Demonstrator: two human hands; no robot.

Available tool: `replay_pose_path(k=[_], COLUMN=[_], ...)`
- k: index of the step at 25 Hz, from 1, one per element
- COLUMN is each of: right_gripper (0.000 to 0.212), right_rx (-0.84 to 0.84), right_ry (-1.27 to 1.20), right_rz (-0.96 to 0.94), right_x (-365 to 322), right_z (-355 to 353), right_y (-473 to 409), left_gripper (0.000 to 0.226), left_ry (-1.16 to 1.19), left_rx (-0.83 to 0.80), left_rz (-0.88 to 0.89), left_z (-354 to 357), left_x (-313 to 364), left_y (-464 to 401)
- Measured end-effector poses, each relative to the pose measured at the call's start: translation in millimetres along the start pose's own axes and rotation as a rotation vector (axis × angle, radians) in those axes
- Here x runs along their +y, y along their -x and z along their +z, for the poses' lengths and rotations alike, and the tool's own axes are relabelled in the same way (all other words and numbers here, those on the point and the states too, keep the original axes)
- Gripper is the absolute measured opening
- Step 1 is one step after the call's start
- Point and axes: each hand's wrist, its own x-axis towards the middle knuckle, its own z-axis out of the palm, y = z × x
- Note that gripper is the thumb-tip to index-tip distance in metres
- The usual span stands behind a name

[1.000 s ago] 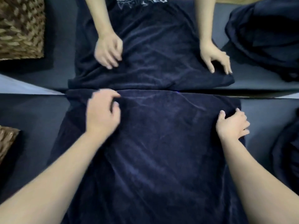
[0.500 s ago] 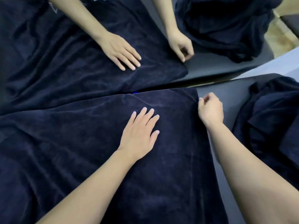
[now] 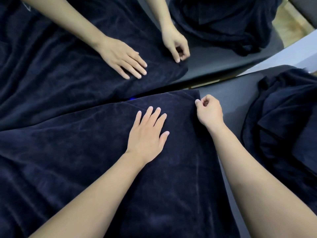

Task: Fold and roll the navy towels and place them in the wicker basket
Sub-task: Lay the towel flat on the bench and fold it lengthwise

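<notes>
A navy towel (image 3: pixel 85 169) lies spread flat over the dark grey surface and fills most of the view. My left hand (image 3: pixel 147 133) rests flat on it near its far right part, fingers straight and spread. At the towel's far right corner, my right hand (image 3: pixel 208 111) has its fingers curled, with thumb and forefinger pinching the edge. The wicker basket is out of view.
A heap of crumpled navy towels (image 3: pixel 283 134) lies on the surface to the right. A mirror (image 3: pixel 223 69) stands along the far edge and shows the towel, both hands and the heap in reflection. A strip of bare grey surface (image 3: pixel 235 100) separates the towel from the heap.
The view has swung right, losing the basket. My left hand let go of the far left edge and now lies flat near the right side. My right hand stays at the far right corner.
</notes>
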Motion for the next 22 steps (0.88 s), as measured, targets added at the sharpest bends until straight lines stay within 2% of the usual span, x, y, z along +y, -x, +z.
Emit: replay_pose_path(k=[4,6,8,11,13,16,17,18,20,22], right_gripper=[0.019,0.019,0.019,0.028,0.028,0.017,0.015,0.024,0.043,0.051], right_rx=[0.139,0.165,0.088,-0.099,-0.079,0.089,0.116,0.152,0.223,0.095], right_ry=[-0.140,-0.236,-0.255,-0.032,0.082,0.001,0.046,0.166,0.359,0.399], right_rz=[-0.135,-0.062,0.011,0.009,-0.072,-0.069,-0.047,-0.045,-0.233,-0.526], right_x=[-13,-23,-21,0,10,4,-2,-5,-5,1], right_z=[-13,-20,-20,-15,-18,-28,-28,-25,-10,10], right_y=[-25,-42,-47,-28,-23,-39,-39,-33,-1,46], left_gripper=[0.073,0.084,0.095,0.104,0.104,0.091,0.085,0.079,0.073,0.070], left_ry=[-0.029,-0.027,-0.032,-0.054,-0.047,0.019,0.040,0.066,0.125,0.165], left_rx=[-0.086,-0.111,-0.136,-0.169,-0.168,-0.027,0.045,0.092,0.129,0.164], left_rz=[-0.077,-0.128,-0.170,-0.198,-0.198,-0.174,-0.159,-0.153,-0.195,-0.308], left_z=[-8,-11,-12,-11,-12,-14,-15,-14,-15,-16], left_x=[-5,-6,-4,-2,-3,-7,-8,-10,-17,-35], left_y=[-12,-21,-26,-29,-31,-28,-23,-16,2,23])
